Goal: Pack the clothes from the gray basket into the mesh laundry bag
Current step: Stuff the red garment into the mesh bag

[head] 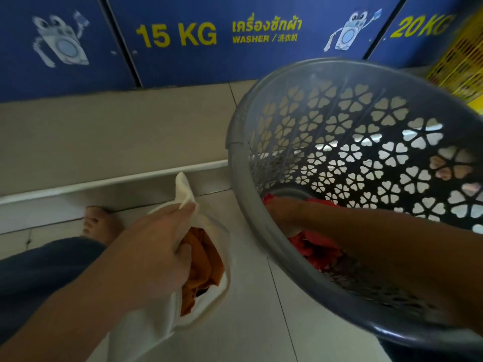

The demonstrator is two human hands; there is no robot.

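The gray basket (261, 246), perforated with flower-shaped holes, is tilted toward me at the right. My right hand (283, 210) reaches deep into it and rests on a red garment (313, 248) at its bottom; the fingers are partly hidden, so the grip is unclear. My left hand (159, 241) holds the rim of the white mesh laundry bag (209, 223) at lower centre, keeping its mouth open. Orange clothing (203, 267) lies inside the bag.
Blue washer panels (183, 61) marked 15 KG and 20 KG line the back above a beige tiled step (104, 142). A yellow crate (460, 56) stands at the far right. My bare foot (102, 223) and dark trouser leg (39, 273) are at lower left.
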